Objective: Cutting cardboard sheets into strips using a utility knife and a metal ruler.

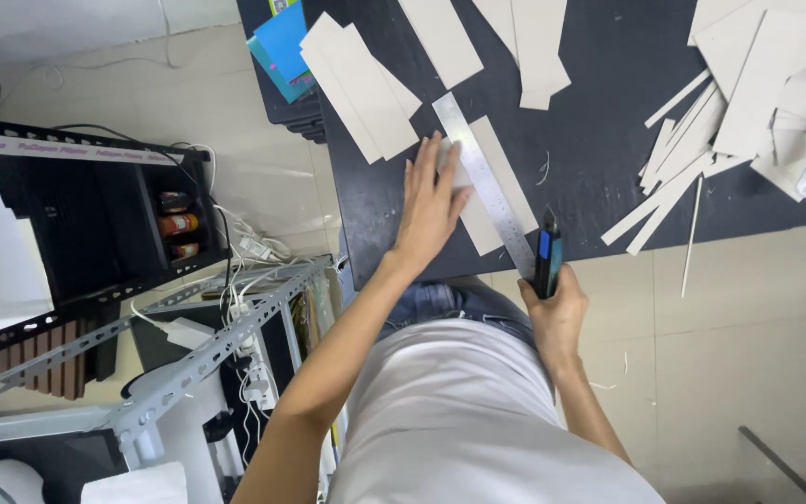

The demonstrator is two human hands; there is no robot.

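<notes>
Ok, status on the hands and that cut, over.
Left hand flat on cardboard strip and steel ruler. Right hand gripping utility knife at ruler's near end. Loose offcuts lie right, apart.

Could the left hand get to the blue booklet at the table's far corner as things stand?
Probably yes: the left hand lies flat on the card strip, and only flat card pieces lie between it and the blue booklet.
</notes>
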